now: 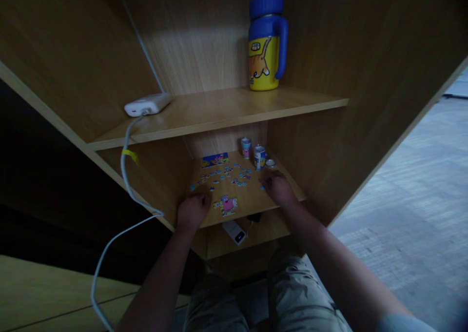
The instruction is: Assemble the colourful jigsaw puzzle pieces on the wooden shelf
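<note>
Loose jigsaw puzzle pieces (pixel 240 182) lie scattered over the lower shelf (pixel 256 200). Near its front edge, several joined pieces form a partial cartoon puzzle (pixel 227 204) with a pink figure. My left hand (pixel 193 211) rests at the shelf's left front with curled fingers, left of the joined part; whatever is inside it is hidden. On the right side, my right hand (pixel 278 187) has its fingers drawn together low over the shelf, beside a small blue piece (pixel 262 187). Whether a piece is between those fingertips is too dark and small to make out.
Behind the pieces lies a blue picture card (pixel 215 160). Two small printed tins (pixel 246 148) and a round lid (pixel 270 163) stand back right. Above are a yellow-blue mug (pixel 266 42) and a white charger (pixel 148 105) with a hanging cable (pixel 126 176). A power bank (pixel 234 231) lies below.
</note>
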Available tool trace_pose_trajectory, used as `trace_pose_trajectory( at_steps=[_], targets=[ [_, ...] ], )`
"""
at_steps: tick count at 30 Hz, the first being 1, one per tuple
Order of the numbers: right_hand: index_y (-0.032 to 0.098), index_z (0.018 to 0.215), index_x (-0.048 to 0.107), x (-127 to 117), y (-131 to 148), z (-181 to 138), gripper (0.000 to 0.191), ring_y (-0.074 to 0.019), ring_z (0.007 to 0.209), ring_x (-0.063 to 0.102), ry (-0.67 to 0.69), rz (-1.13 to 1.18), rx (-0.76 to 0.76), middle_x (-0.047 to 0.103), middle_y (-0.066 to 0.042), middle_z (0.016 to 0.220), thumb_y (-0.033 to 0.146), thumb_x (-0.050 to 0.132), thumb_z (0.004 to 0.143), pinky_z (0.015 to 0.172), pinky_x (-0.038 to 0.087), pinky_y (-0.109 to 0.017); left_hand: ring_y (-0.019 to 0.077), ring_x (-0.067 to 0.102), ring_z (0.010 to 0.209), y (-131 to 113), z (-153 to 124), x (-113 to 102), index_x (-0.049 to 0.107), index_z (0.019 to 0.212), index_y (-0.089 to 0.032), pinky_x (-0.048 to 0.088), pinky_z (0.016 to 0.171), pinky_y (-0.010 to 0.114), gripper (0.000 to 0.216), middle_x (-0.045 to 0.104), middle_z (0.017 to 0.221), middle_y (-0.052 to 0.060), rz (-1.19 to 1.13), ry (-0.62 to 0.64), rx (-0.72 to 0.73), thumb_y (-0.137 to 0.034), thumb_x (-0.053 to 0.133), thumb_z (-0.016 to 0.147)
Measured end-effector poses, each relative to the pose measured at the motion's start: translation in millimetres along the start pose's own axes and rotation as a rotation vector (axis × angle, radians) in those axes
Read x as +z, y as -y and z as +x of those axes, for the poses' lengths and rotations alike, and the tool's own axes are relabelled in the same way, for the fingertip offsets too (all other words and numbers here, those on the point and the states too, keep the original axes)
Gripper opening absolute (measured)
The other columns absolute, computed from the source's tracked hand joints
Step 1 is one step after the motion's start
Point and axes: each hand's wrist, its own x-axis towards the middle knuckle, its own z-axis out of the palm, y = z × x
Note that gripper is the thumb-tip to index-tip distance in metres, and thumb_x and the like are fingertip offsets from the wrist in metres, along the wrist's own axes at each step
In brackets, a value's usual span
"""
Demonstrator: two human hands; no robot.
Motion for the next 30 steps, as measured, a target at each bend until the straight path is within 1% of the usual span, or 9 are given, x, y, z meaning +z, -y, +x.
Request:
trace_pose_trajectory(
  at_steps=[4, 7, 10, 13, 20, 25, 30],
  targets=[
    [0.02, 0.095, 0.075, -6, 2, -4, 0.011, -0.0239, 0.088, 0.072, -0.014, 0.187, 0.047, 0.078, -0.01, 0.097, 0.028, 0.068, 0.1, 0.084, 0.055, -0.034, 0.0302, 0.081, 0.099, -1, -1, -1, 0.084, 0.102, -0.021, 0.057, 0.084, 0.036, 0.06, 0.085, 0.106, 0.015, -0.011, -0.01, 0.003, -0.05, 0.033, 0.112],
    [0.022, 0.104, 0.077, -12, 1, -6, 0.013, -0.024, 0.093, 0.074, -0.068, 0.281, 0.059, 0.081, -0.01, 0.104, 0.029, 0.066, 0.1, 0.087, 0.056, -0.034, 0.0295, 0.081, 0.099, -1, -2, -2, 0.083, 0.102, -0.021, 0.056, 0.083, 0.034, 0.057, 0.085, 0.105, 0.014, -0.019, -0.008, -0.005, -0.05, 0.035, 0.111],
    [0.024, 0.106, 0.079, -16, 0, -6, 0.017, -0.0251, 0.101, 0.076, -0.08, 0.313, 0.045, 0.082, -0.011, 0.113, 0.03, 0.064, 0.102, 0.093, 0.057, -0.036, 0.0289, 0.081, 0.098, -1, -3, -2, 0.083, 0.101, -0.022, 0.055, 0.081, 0.034, 0.056, 0.085, 0.103, 0.014, -0.02, -0.014, -0.01, -0.05, 0.036, 0.111],
    [0.024, 0.107, 0.08, -16, -1, -6, 0.019, -0.0261, 0.104, 0.078, -0.075, 0.342, 0.052, 0.083, -0.011, 0.115, 0.032, 0.062, 0.104, 0.095, 0.058, -0.037, 0.0295, 0.081, 0.097, -2, -3, -2, 0.083, 0.1, -0.022, 0.055, 0.081, 0.035, 0.057, 0.085, 0.103, 0.014, -0.015, -0.017, -0.01, -0.051, 0.035, 0.111],
    [0.025, 0.111, 0.079, -15, -3, -7, 0.02, -0.0262, 0.104, 0.079, -0.071, 0.432, 0.106, 0.084, -0.01, 0.117, 0.035, 0.063, 0.103, 0.093, 0.061, -0.038, 0.028, 0.081, 0.096, -1, -2, -2, 0.082, 0.101, -0.022, 0.054, 0.079, 0.033, 0.056, 0.085, 0.104, 0.013, 0.0, -0.009, -0.009, -0.049, 0.034, 0.112],
    [0.023, 0.112, 0.078, -16, -3, -6, 0.021, -0.0257, 0.104, 0.08, -0.045, 0.485, 0.118, 0.084, -0.01, 0.117, 0.037, 0.065, 0.102, 0.094, 0.062, -0.039, 0.0274, 0.081, 0.098, -1, -2, -1, 0.082, 0.102, -0.023, 0.053, 0.079, 0.033, 0.054, 0.085, 0.106, 0.012, -0.003, -0.014, -0.002, -0.048, 0.035, 0.112],
    [0.023, 0.11, 0.078, -17, -3, -6, 0.019, -0.025, 0.101, 0.08, -0.038, 0.488, 0.122, 0.085, -0.009, 0.113, 0.034, 0.065, 0.1, 0.094, 0.062, -0.038, 0.0274, 0.081, 0.098, -3, -3, -2, 0.082, 0.102, -0.023, 0.053, 0.08, 0.033, 0.054, 0.085, 0.106, 0.012, 0.007, -0.019, -0.009, -0.047, 0.035, 0.112]
  ],
)
